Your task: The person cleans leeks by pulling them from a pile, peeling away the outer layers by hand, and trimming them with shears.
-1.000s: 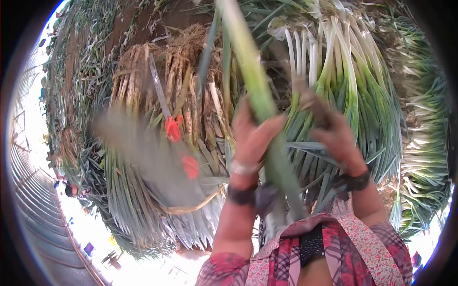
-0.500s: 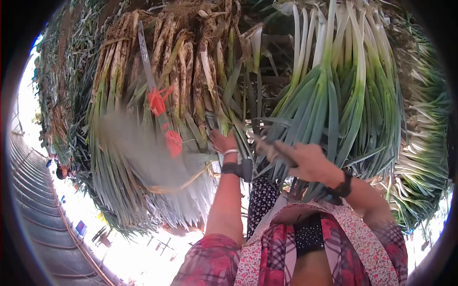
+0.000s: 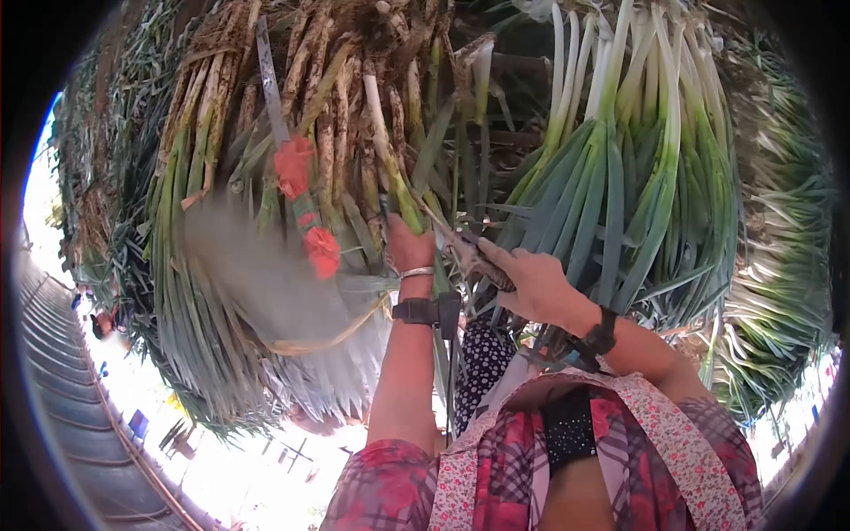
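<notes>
My left hand (image 3: 410,246) is closed around the green part of a spring onion (image 3: 379,119), whose pale stem points up and away from me. A knife (image 3: 485,264) is in my right hand (image 3: 540,288), its thin blade slanting up and left to the held leaves. The two hands are close together, between two heaps. To the left lies a pile of soil-covered spring onions (image 3: 323,146) with brown roots. On that pile rests a long flat metal blade (image 3: 269,80) with red wrapping (image 3: 294,166) around its handle end.
On the right is a heap of cleaned spring onions (image 3: 611,159) with white stems. More spring onions (image 3: 779,265) are stacked along the far right. A yellowish tie (image 3: 332,341) circles the left bundle's leaves. A grey smear blurs part of that bundle.
My right hand has shifted left and slightly up, bringing the knife to the leaves by my left hand. The left hand has moved slightly left and up, with a spring onion now plainly in it.
</notes>
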Available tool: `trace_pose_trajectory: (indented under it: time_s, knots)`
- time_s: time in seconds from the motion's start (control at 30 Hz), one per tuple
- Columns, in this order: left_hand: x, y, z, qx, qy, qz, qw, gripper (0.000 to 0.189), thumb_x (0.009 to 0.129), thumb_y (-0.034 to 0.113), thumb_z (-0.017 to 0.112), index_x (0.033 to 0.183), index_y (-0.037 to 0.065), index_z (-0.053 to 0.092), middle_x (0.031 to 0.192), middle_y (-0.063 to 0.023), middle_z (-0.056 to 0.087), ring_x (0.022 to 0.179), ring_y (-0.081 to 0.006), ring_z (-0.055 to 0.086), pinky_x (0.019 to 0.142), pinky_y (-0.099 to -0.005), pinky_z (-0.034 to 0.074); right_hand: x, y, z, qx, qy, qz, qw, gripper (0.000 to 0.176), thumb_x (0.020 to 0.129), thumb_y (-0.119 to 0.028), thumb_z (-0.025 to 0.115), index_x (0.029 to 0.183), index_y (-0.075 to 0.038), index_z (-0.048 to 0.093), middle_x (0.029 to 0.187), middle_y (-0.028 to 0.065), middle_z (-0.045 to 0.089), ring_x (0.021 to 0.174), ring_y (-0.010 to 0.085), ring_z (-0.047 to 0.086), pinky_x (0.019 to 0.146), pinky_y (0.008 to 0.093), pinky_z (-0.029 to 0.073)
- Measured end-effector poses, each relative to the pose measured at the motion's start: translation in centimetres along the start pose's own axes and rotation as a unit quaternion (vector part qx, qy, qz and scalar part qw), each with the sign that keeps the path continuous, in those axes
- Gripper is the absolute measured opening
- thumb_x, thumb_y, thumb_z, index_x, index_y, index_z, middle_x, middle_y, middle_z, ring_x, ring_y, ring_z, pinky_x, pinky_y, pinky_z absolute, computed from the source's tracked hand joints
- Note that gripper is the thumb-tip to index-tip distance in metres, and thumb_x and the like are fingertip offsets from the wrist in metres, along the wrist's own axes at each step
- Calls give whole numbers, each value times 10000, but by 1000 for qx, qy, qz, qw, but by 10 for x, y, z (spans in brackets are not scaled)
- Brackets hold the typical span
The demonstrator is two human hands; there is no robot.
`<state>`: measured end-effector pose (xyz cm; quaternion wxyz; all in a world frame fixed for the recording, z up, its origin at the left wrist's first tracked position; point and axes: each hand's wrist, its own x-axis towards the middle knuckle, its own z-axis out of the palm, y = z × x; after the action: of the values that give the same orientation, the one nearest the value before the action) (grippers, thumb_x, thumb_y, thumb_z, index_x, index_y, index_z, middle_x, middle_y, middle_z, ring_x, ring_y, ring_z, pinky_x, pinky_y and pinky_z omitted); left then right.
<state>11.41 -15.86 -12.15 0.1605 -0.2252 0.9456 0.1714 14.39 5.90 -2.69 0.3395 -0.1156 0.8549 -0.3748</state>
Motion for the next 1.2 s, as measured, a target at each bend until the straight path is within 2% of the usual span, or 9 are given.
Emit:
trace_pose_trajectory:
  time_s: [0.13,0.2,0.47,0.77,0.87,0.97,1.03,1.17,1.2]
  knots:
    - [2,9,-25,31,-53,-36,997,491,630,221,694,1021,7,487,875,-271,616,833,-454,590,742,-510,466,-1,-22,-12,-3,-43,23,999,730,712,-289,645,1379,-172,372,796,162,579,691,352,598,606,439,466]
    - [3,9,-33,25,-57,-33,998,377,648,175,654,954,14,505,841,-262,628,821,-443,605,754,-509,464,5,-24,-9,8,-14,20,1000,735,708,-294,645,1379,-169,372,797,163,578,697,356,597,616,443,466]
    - [9,-1,-39,36,-65,-37,997,401,646,212,674,965,23,521,825,-262,628,816,-451,600,728,-515,468,2,-39,-3,24,-21,15,999,720,711,-299,637,1368,-148,385,798,169,588,699,360,596,625,454,463]
    - [1,3,-46,-6,-40,-2,999,334,624,167,657,892,12,531,839,-249,619,805,-444,590,732,-514,455,85,-28,-1,14,101,23,994,657,727,-251,610,1342,-124,420,811,174,601,753,358,603,672,447,472]
    - [4,-10,-38,-76,-69,2,995,374,627,188,660,929,0,542,870,-249,618,837,-437,592,743,-494,459,102,-21,-2,4,121,38,992,778,661,-221,642,1384,-143,364,839,161,581,790,347,591,707,438,468]
    - [8,-17,-36,-154,-97,-1,983,381,639,204,665,944,6,553,874,-243,621,844,-426,594,749,-480,461,91,-26,-10,15,123,38,992,783,663,-229,642,1389,-153,359,839,161,578,772,347,587,705,434,468]
    - [7,-24,-31,-171,-94,8,981,377,645,207,665,945,6,556,872,-240,621,844,-421,595,747,-474,462,56,-44,-12,21,0,68,997,775,670,-232,642,1389,-166,360,837,159,576,754,349,584,688,439,466]
    - [0,-28,-31,-151,-89,27,984,382,655,213,672,960,9,565,867,-232,619,845,-410,596,742,-466,461,36,-49,-5,18,-4,66,998,765,674,-236,643,1384,-176,365,834,157,577,748,352,585,674,444,466]
    - [-3,-27,-34,-149,-88,29,984,382,655,213,672,960,9,565,867,-232,619,845,-410,596,742,-466,461,47,-51,-8,-3,41,36,999,764,674,-239,644,1383,-177,367,827,154,577,748,352,586,673,445,467]
